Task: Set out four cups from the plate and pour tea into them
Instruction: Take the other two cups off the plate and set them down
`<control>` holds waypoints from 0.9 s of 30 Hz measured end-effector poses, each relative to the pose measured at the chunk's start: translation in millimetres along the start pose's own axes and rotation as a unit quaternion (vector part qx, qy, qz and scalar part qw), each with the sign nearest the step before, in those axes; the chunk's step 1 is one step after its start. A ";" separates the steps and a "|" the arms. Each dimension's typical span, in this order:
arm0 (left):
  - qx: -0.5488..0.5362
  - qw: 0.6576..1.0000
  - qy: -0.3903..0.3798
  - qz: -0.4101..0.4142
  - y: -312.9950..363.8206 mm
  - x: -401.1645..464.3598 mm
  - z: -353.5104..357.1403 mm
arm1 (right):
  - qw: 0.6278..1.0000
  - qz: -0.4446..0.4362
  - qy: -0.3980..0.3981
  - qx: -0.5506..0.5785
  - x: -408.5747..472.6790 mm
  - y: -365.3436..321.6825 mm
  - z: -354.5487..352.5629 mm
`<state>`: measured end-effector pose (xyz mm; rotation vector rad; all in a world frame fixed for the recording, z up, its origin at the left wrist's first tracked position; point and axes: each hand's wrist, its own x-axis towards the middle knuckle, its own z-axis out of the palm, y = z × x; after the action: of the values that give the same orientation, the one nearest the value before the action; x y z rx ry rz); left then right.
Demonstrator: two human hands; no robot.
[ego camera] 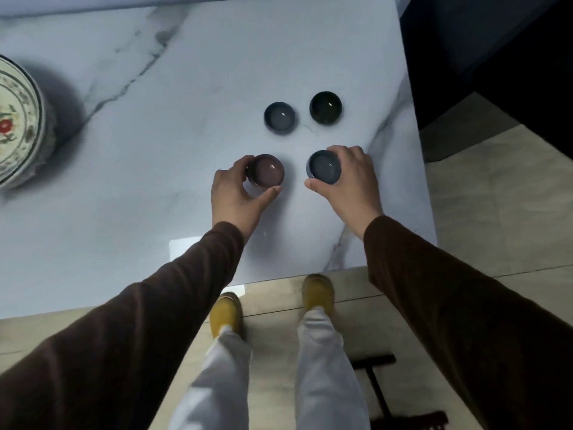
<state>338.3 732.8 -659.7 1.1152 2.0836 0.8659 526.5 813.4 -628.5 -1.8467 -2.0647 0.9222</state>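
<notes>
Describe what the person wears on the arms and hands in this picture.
Both arms are covered by long, dark brown sleeves of soft plain fabric, ending at the wrists. The left hand and right hand are bare: no gloves, rings or watch visible.

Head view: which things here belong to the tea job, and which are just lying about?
Job:
brown cup, in left hand
blue-grey cup, in right hand
grey cup
dark green cup
floral plate

Lying about:
black stand on the floor

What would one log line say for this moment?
left hand: grips brown ceramic cup | right hand: grips blue-grey ceramic cup | two dark cups behind: untouched
</notes>
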 end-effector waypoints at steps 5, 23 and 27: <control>0.028 1.000 0.011 -0.001 5.9 1.5 32.2 | 0.999 -0.032 -0.016 0.000 24.3 32.4 -6.5; 0.132 0.991 -0.006 0.013 3.0 9.9 45.7 | 0.997 -0.071 -0.011 -0.032 51.6 51.1 11.5; 0.141 0.990 -0.013 0.008 4.2 11.0 43.8 | 0.998 -0.063 -0.012 -0.030 51.0 51.3 14.3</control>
<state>368.5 755.4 -684.8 1.2816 2.2270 0.5713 551.0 858.3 -681.6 -1.7190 -2.2169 0.8633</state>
